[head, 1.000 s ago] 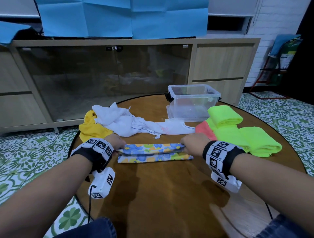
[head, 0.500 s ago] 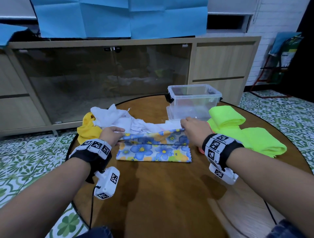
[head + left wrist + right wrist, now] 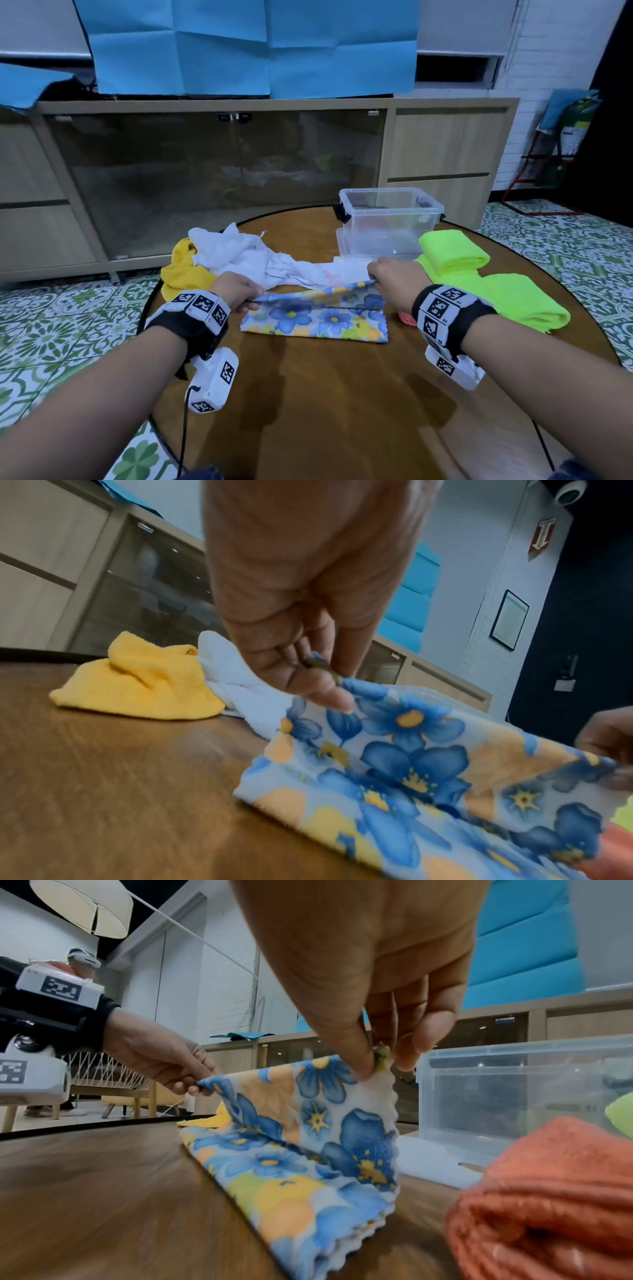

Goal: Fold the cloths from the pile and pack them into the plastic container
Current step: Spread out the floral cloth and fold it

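The person is folding the flowery cloth (image 3: pixel 315 317) on the round wooden tabletop (image 3: pixel 342 394). The left hand (image 3: pixel 236 291) pinches one far corner and the right hand (image 3: pixel 394 279) pinches the other, lifting that edge up while the near part lies flat. Next, it looks like the lifted edge must come over toward the person and land neatly on the near edge.

The clear plastic container (image 3: pixel 390 222) waits just behind. A yellow cloth (image 3: pixel 181 274) and white cloths (image 3: pixel 239 257) lie left, green cloths (image 3: pixel 479 274) right. A long wooden cabinet (image 3: pixel 445 154) stands behind, on a green patterned floor (image 3: pixel 51 325).
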### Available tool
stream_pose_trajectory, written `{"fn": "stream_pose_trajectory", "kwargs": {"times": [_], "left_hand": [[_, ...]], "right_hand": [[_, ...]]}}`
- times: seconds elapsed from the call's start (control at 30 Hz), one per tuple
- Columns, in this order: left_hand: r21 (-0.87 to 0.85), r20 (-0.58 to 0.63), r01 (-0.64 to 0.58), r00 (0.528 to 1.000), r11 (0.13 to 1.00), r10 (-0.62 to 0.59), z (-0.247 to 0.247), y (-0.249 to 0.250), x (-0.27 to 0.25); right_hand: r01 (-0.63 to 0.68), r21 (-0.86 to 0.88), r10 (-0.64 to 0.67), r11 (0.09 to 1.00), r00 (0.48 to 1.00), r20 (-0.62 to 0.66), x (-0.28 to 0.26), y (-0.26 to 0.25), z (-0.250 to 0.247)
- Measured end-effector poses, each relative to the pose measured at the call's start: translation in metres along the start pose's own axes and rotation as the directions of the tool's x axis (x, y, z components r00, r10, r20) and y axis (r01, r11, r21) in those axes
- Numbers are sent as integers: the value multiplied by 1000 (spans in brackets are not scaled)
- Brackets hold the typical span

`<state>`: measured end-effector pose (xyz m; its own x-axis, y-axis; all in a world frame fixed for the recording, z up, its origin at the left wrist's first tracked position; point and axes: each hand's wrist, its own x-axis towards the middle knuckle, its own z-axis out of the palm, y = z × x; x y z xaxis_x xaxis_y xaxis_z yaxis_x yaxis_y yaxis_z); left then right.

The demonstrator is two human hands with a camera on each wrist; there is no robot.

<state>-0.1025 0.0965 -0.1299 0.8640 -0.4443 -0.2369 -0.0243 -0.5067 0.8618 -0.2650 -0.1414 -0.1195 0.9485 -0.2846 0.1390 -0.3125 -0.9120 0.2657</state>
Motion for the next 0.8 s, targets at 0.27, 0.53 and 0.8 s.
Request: {"fn": "stream_pose_trajectory", "kwargs": {"times": [0.27,0.53,0.8], "left_hand": [[94,-81,-221,970,971,229,-13,48,-28],[408,-182,-421,832,810,524,-30,75,-88],[786,30,-322,872,527,488,-47,99,-100]], "right_hand": [[-92,24,94,995,985,-144,-3,25,-58],[-111,27,114,993,965,-235,-53,25,-108],[-69,101,57,992,991,117,-53,37,-150]]}}
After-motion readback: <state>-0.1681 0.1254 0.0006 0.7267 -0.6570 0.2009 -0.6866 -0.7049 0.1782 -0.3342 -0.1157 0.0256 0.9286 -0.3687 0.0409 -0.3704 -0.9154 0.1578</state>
